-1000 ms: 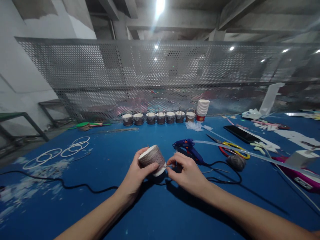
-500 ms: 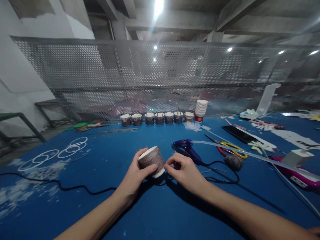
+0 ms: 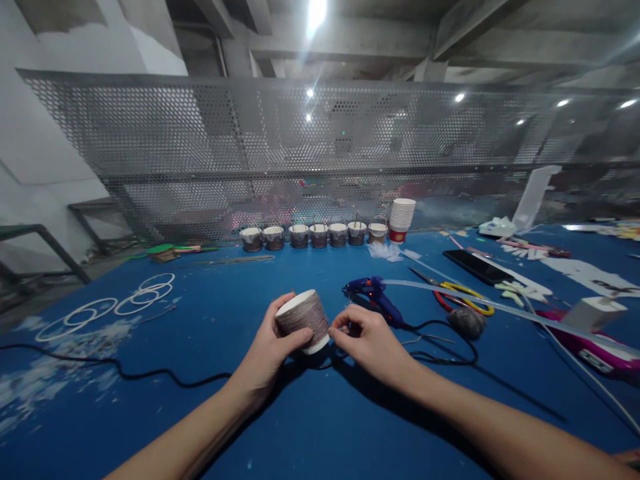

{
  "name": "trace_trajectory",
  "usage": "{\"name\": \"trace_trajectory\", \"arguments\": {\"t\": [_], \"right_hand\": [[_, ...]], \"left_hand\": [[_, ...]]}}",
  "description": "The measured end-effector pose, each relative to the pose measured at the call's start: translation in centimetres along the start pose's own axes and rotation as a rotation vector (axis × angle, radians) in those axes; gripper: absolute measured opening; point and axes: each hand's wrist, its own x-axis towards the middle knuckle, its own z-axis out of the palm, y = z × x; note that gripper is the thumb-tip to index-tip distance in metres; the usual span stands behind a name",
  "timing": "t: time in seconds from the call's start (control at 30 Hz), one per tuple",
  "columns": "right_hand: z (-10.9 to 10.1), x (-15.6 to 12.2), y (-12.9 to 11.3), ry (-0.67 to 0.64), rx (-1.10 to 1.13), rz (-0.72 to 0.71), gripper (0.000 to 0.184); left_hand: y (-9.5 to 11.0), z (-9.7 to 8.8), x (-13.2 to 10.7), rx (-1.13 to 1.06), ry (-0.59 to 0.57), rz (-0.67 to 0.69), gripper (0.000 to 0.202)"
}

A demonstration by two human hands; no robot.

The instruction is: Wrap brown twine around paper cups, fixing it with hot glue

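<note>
Tilted in my left hand (image 3: pixel 267 350) is a white paper cup (image 3: pixel 304 320), its side wound with grey-brown yarn and its white rims showing at both ends. My left thumb presses the near side, while the fingers wrap behind it. My right hand (image 3: pixel 367 337) is closed in a pinch at the cup's right lower edge; whatever lies between those fingertips is too small to make out. Just beyond my right hand lies a blue glue gun (image 3: pixel 373 293) with a small red light and a long clear glue stick in its back. A grey ball of yarn (image 3: pixel 467 323) rests farther right.
Several wrapped cups with handles (image 3: pixel 319 237) line the back beside a stack of paper cups (image 3: pixel 403 217). Yellow-and-red-handled scissors (image 3: pixel 467 297), a black phone (image 3: pixel 477 267) and a magenta device (image 3: pixel 593 350) lie right. White rings (image 3: pixel 145 293) and a black cord (image 3: pixel 150 377) lie left.
Almost nothing differs. The cup and both hands keep their hold and place, with only a very slight shift of the whole view.
</note>
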Motion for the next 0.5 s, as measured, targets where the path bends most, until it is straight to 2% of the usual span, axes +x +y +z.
{"name": "trace_trajectory", "arguments": {"t": [0.5], "right_hand": [[-0.09,-0.1,-0.38,-0.008,-0.008,-0.016,0.01]], "left_hand": [[0.11,-0.11,0.1,-0.126,0.005,-0.031,0.073]]}}
